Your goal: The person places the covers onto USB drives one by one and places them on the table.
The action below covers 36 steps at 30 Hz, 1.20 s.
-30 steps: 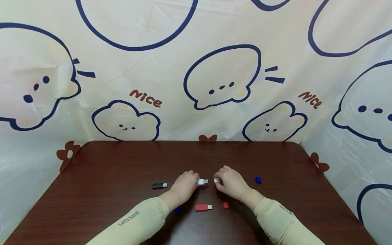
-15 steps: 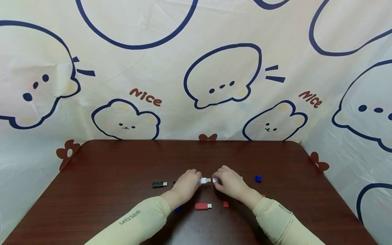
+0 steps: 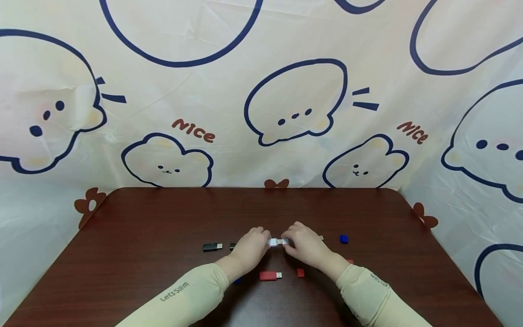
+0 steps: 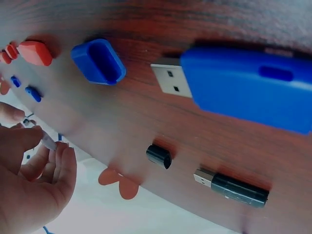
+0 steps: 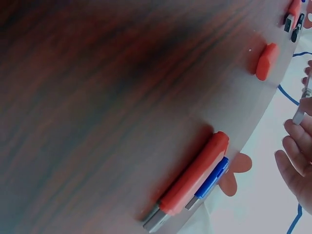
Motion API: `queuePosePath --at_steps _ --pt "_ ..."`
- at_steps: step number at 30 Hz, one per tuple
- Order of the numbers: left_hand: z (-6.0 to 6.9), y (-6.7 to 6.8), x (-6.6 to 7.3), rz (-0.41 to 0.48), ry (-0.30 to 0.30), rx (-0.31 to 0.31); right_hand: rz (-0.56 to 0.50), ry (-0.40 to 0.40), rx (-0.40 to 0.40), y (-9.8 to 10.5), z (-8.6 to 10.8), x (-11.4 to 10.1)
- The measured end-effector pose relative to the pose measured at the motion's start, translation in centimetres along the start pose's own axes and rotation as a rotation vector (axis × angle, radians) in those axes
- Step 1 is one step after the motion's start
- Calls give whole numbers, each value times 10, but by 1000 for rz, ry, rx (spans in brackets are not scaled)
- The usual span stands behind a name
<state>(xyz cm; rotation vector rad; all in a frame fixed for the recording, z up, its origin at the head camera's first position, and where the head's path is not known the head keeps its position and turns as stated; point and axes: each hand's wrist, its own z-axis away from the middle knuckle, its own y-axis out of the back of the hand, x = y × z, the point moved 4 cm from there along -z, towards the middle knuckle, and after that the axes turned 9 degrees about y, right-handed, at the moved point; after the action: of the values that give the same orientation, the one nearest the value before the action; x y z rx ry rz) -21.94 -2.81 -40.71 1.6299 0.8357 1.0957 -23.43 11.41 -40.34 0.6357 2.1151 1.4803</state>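
My left hand [image 3: 249, 247] pinches a white USB stick [image 3: 273, 242] whose metal plug points right. In my right hand [image 3: 306, 245], the fingers grip a white cap [image 3: 285, 241]. The plug lies at the cap's near end; I cannot tell whether its tip is inside. The left wrist view has the left hand [image 4: 36, 180] at its lower left, fingers bent round the stick, largely hiding it. At the right edge of the right wrist view, the right hand [image 5: 300, 146] holds the pale cap [image 5: 299, 116] between thumb and fingers.
A black USB stick [image 3: 210, 247] lies left of the hands; its black cap [image 4: 158, 156] is close by. Nearer me are a red stick [image 3: 268, 276] and red cap [image 3: 300, 273]. A blue stick [image 4: 243, 87] faces a blue cap [image 4: 97, 61]. Another blue cap [image 3: 344, 239] lies right.
The left hand has moved right with the white stick. The right hand has shifted slightly left, and the gap between plug and cap has closed.
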Motion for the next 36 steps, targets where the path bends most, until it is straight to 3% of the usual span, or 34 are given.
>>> queuePosePath --at_steps 6,16,22,36 --pt "1 2 2 -3 -9 12 -37 -17 -4 0 -1 0" --pt "0 1 0 -11 -3 -2 -202 -102 -22 -3 0 4" --pt "-1 1 0 -5 -6 12 -374 -152 -8 -6 1 10" --pt "0 5 3 11 -16 33 -719 -364 8 -11 2 20"
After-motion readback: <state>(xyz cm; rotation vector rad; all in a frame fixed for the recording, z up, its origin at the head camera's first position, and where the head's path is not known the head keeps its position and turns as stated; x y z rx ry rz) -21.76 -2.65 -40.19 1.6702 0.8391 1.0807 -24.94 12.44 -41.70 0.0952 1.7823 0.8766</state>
